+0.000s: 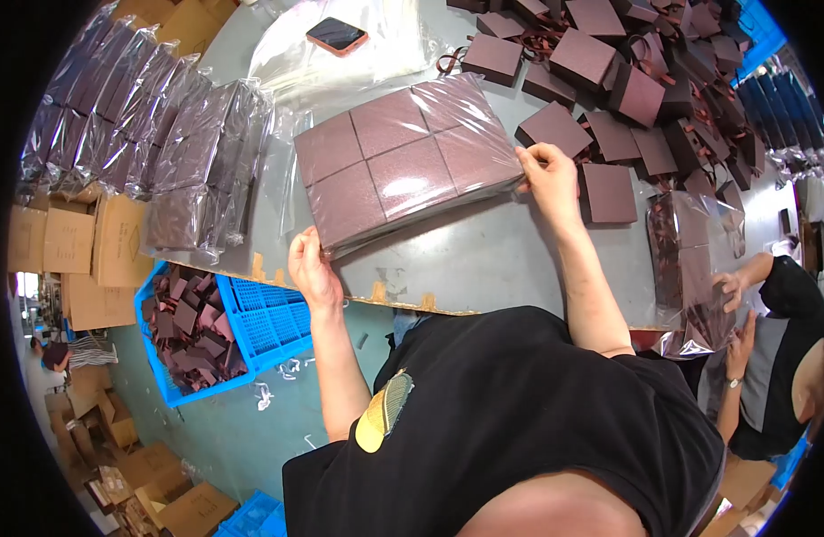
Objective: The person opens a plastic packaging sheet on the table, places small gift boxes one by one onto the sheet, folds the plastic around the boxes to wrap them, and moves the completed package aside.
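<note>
A clear plastic bag holds a block of several square brown boxes in two rows, lying at a slant on the grey table. At its lower left corner, my left hand is closed, thumb and fingers pinching the wrap. My right hand pinches the right end of the bag with thumb and index finger. Loose brown boxes lie just beyond my right hand, some with ribbon loops.
Wrapped packs stand at the left. A phone rests on plastic bags at the back. Blue crates sit below the table edge. At the right, a co-worker handles another wrapped pack.
</note>
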Available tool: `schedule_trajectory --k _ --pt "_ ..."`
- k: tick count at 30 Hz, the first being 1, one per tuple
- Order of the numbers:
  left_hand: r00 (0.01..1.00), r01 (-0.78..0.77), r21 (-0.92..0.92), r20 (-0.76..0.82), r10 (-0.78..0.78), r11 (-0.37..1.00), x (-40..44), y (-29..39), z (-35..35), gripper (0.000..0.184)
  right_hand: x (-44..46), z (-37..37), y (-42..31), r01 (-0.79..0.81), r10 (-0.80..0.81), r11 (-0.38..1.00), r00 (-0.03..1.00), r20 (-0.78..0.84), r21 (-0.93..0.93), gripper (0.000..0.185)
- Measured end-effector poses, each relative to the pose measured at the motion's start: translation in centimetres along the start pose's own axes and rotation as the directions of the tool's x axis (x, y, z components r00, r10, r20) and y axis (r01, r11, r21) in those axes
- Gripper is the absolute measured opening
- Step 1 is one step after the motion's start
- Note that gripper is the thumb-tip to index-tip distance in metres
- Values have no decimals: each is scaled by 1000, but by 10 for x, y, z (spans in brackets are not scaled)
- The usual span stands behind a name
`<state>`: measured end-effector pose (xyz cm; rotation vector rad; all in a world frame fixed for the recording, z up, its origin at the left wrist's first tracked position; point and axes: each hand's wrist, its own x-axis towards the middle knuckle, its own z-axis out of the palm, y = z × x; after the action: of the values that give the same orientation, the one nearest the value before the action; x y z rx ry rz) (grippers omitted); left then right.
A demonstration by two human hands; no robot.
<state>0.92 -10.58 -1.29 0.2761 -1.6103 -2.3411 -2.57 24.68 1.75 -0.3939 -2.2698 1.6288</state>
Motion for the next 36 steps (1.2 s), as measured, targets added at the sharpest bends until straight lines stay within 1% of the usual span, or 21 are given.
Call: schedule_trajectory --k 2,4,6,8,12,13,16,17,18,20,22,24,25,28,29,31,32,33,34,35,36 --pt "994 6 103 -109 6 995 -3 -1 5 25 2 -1 4 151 -154 985 988 -32 -80 22" --pt "993 -31 189 -102 51 981 1 -7 1 25 1 -3 -4 125 -128 982 992 -10 -138 17" --pt "999 -45 252 -6 49 967 8 -10 -12 25 -1 -2 -14 259 -305 900 949 -80 -352 28" --pt "999 -46 313 15 44 949 8 2 -4 23 -3 -1 -23 217 -270 906 957 -103 -364 44" --pt "1000 -27 393 4 28 919 17 8 6 12 9 -6 -16 365 -362 841 928 87 -400 44" --pt "989 -145 505 72 126 851 28 1 -3 5 16 -9 -13 364 -326 872 931 167 -327 41" --pt "986 -100 701 164 -22 706 41 13 -21 4 32 -13 -1 235 -112 928 916 386 -290 36" --pt "964 -213 748 265 12 628 41 18 -23 6 36 -18 -1 346 -175 856 894 413 -384 33" --pt "945 -282 747 326 37 601 40 18 -30 7 37 -20 -6 401 -261 820 897 356 -409 34" --pt "982 -97 820 170 -79 563 31 35 -31 10 35 -18 -22 482 -424 726 875 233 -490 35" --pt "997 -56 699 -4 82 713 22 42 -24 16 24 -5 -65 582 -568 726 808 157 -366 39" --pt "886 -327 875 152 439 358 13 58 11 25 14 18 -98 712 -667 584 695 269 -390 50" --pt "883 -365 853 190 430 372 14 60 21 41 8 37 -98 727 -634 542 683 363 -422 53" --pt "918 -375 855 289 272 357 21 36 41 61 2 74 -63 729 -436 497 679 591 -471 61" --pt "962 -270 812 247 114 517 21 32 46 75 4 73 -60 718 -395 494 688 609 -491 58" --pt "980 -185 765 191 57 617 26 21 33 76 20 61 -56 639 -434 745 683 587 -193 55" --pt "985 -146 737 169 28 660 29 20 27 77 27 51 -53 564 -454 825 687 567 -23 53" --pt "993 -69 650 115 -7 757 24 20 28 78 30 38 -50 516 -493 855 781 383 49 46" --pt "988 -17 567 137 -74 823 23 19 28 76 38 31 -34 484 -463 871 868 180 -91 44" --pt "978 42 487 159 -136 873 21 19 25 74 39 22 -25 388 -383 916 922 66 -101 46" --pt "964 100 403 185 -189 910 19 21 22 72 34 16 -16 324 -323 946 942 92 -5 50"
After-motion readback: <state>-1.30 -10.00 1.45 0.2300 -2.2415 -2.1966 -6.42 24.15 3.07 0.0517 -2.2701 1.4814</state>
